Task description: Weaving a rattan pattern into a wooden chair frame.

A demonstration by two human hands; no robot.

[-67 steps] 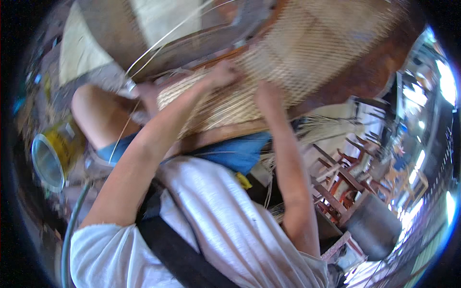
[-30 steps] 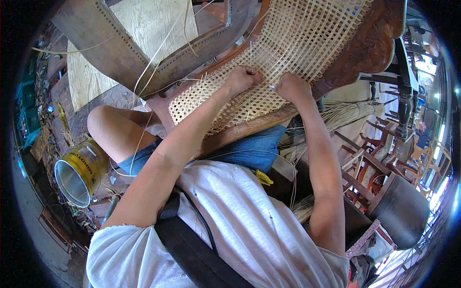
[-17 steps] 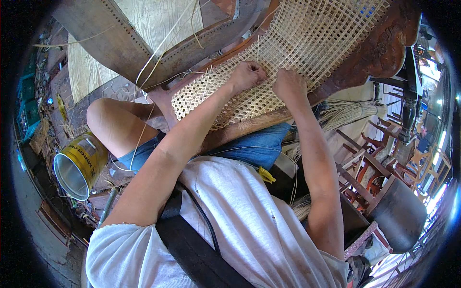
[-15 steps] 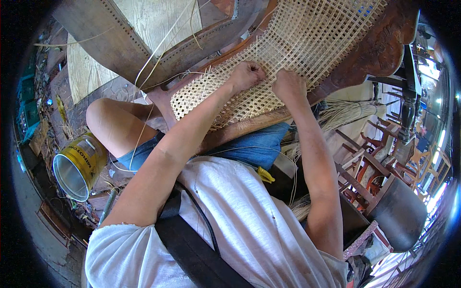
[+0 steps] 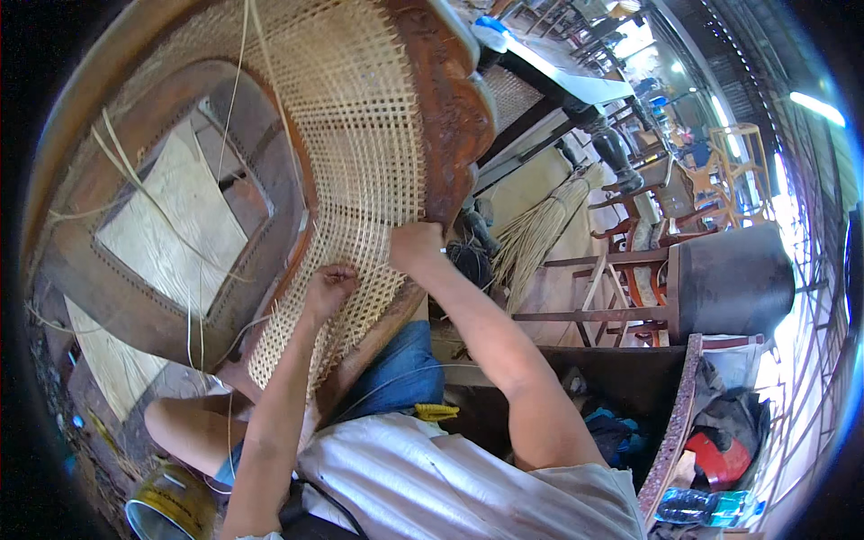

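Two hands of mine are on the woven cane panel, which lies right under both grips and runs up and away from them. My left hand is curled with thumb and fingertips drawn together just over the mesh; whether a strand is pinched there I can't tell. My right hand is a bent fist at the panel's edge, its fingers hidden, so I can't tell what they grip either.

As I judge it, working cane here wants short, even pulls, each strand laid flat and untwisted, one hand pressing the weave while the other draws. Jerking could snap a strand or skew the holes.

Just below my grips runs the frame's bare rail, over my blue shorts; bracing the work there should steady it. Beyond my right knuckles rises the carved wooden border. Left of my left hand, loose strands trail across a holed wooden part; I'd watch for snags there. Farther right of my right hand lies a bundle of cane, then tumbled chairs.
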